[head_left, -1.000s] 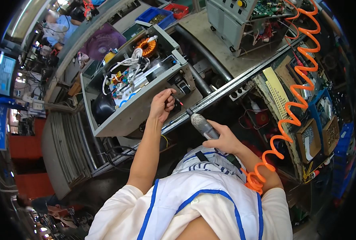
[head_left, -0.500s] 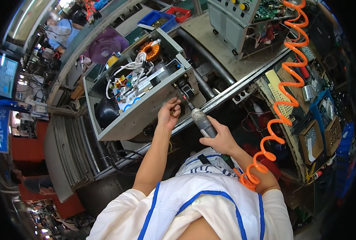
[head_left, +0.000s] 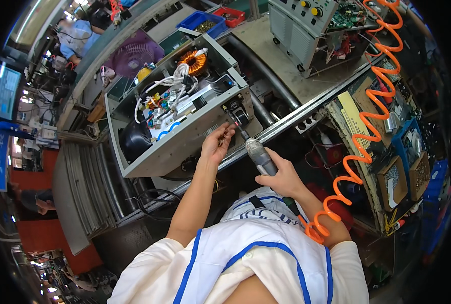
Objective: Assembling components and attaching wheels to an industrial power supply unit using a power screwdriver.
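Note:
My right hand [head_left: 285, 178] is wrapped round a grey power screwdriver [head_left: 260, 156] with an orange coiled air hose. Its bit points up and left at a black fitting [head_left: 238, 112] on the end of an open grey metal case [head_left: 185, 131]. Beside the bit tip is my left hand [head_left: 217, 144], its fingers curled and thumb side up. Small brass-coloured pieces seem to lie in its palm, mostly hidden by the fingers. Inside the case are a copper-wound ring coil [head_left: 193, 63], white cables [head_left: 172, 83], a finned heat sink and a black rounded part [head_left: 135, 142].
The orange coiled hose [head_left: 370, 114] hangs down on the right, near a side bench with boxes of small parts [head_left: 393, 180]. Another machine [head_left: 297, 38] stands beyond the metal rail. Blue [head_left: 201, 24] and red bins, a purple fan [head_left: 135, 55] and a person in blue are at the back.
My left hand has risen slightly, its fingers stretching toward the bit tip. The screwdriver stays pointed at the black fitting, and the whole view has shifted slightly.

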A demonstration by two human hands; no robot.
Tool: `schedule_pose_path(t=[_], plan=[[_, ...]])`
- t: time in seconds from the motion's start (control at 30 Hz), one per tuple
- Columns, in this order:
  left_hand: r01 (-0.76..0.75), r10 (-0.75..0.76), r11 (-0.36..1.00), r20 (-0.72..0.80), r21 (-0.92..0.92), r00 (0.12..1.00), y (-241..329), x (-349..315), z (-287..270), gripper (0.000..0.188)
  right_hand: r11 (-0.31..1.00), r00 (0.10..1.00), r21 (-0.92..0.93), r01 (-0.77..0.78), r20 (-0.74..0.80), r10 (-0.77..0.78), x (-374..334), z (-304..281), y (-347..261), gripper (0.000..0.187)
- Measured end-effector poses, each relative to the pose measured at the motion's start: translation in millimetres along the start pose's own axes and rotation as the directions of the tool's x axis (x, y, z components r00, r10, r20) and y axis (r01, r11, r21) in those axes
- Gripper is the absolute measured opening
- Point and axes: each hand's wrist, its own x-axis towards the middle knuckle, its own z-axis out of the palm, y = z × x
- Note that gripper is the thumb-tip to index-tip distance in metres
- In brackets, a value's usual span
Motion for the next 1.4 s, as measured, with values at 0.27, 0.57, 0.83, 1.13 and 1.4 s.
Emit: schedule_pose_path(t=[0.27,0.57,0.83,1.13,1.4], plan=[[0.076,-0.085,0.994,0.130,0.076,0.988,3,5,-14,0.019,1.000,1.000,0.006,0.009,-0.017,-0.009,3,5,1,0.072],[0.072,-0.073,0.997,0.098,0.017,0.992,2,9,-23,0.023,1.000,0.999,0.010,-0.010,-0.039,0.010,1,14,-6,0.070],[0.073,-0.073,0.997,0.136,0.005,0.988,5,3,-13,0.024,0.999,0.999,0.022,-0.044,-0.022,0.044,1,15,-6,0.071],[0.115,-0.095,0.992,0.285,-0.053,0.954,9,-1,2,0.027,0.997,0.998,-0.077,-0.023,0.056,0.027,-21,2,4,0.078],[-0.082,-0.013,0.916,0.231,0.394,0.973,11,-8,11,0.024,0.949,0.996,-0.316,-0.004,0.086,0.033,-28,-10,-2,0.077]])
